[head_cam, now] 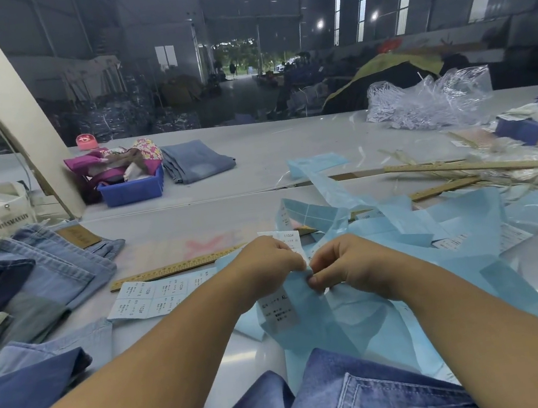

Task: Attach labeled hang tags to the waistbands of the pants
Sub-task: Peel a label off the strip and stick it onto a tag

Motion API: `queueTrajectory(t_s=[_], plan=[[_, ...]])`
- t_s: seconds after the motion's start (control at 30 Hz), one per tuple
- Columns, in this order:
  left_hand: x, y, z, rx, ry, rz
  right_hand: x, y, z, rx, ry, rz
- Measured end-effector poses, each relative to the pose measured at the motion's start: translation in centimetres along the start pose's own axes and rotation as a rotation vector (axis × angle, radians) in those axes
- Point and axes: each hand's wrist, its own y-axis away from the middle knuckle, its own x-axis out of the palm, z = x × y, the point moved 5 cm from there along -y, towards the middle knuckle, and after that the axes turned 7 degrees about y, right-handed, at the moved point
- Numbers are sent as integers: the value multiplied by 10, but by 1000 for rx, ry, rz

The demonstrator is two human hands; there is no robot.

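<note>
Pants of blue denim await tagging; my left hand and right hand both pinch a pale-blue printed label strip. Next: I separate one label.

"1103#" is printed on the label sheet just below the wooden ruler; "XL" on the label strip right of that sheet.

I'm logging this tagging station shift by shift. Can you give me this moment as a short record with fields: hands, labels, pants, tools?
left hand: pinches the blue label strip
right hand: pinches the same strip, fingertips meeting the left's
label sheet: flat on the table, uncut, left of the hands
pants: dark jeans nearest the camera; lighter stack at left
tools: wooden ruler behind the label sheet
hang tag on a waistband: none visible
</note>
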Motion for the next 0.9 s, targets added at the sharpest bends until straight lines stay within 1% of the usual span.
queueTrajectory(t_s=[0.1,0.17,0.23,0.3,0.37,0.4,0.47,0.53,0.67,0.73,0.83,0.9], plan=[[-5,-3,2,-28,75,-40,1,1,-3,14,78,30],[-13,-6,2,-14,104,-72,4,3,-5,29,123,64],[-17,-7,2,41,71,-34,3,3,-4,25,63,47],[-12,-4,0,110,19,53,1,3,-2,-3,-13,13],[-3,-1,-3,223,-136,101,-1,2,-1,-27,-35,-11],[0,0,-5,287,-243,88,-1,2,-1,-27,-40,-20],[-1,4,-10,400,-391,14,0,1,-2,-6,-72,-14],[-4,7,-13,496,-470,-58,1,-1,-3,26,-92,-10],[2,15,-18,693,-717,-170,0,-2,-4,64,-66,-23],[3,14,-17,712,-711,-171,0,-1,-6,82,-88,-6],[-2,9,-13,598,-501,-112,-1,-1,-5,80,-163,1],[-6,6,-11,535,-402,-116,-1,-2,-4,64,-171,11]])
